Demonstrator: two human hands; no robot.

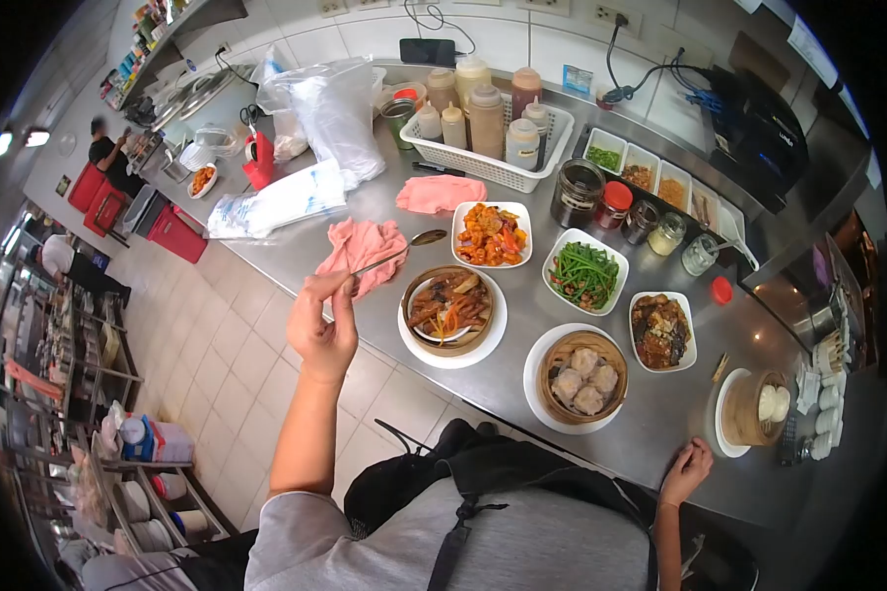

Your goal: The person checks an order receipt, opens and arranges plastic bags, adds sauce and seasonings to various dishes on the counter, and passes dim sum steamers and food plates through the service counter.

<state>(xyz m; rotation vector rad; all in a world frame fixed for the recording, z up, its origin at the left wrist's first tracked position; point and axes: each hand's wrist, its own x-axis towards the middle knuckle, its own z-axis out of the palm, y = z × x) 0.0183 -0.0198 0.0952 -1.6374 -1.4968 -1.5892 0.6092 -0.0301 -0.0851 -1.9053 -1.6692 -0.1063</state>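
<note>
My left hand [323, 325] is closed on the handle of a metal spoon [384, 258], held above a crumpled pink cloth [373, 241]. To the spoon's right, a bamboo steamer of braised chicken feet with carrot strips [448, 307] stands on a white plate [412, 345]. My right hand [687, 473] rests at the counter's front edge with fingers loosely bent, holding nothing visible. Nearest to it are a steamer of white buns [773, 402] and a steamer of shumai dumplings [579, 387]. Three square white bowls hold orange saucy pieces [492, 234], green beans [585, 274] and a dark braised dish [661, 331].
A white basket of squeeze bottles [552, 173] stands at the back, beside spice jars [578, 193] and topping trays [641, 169]. Plastic bags [337, 118], a folded pink cloth [440, 194] and red-handled scissors [257, 158] lie leftward. Two people [113, 158] are in the background.
</note>
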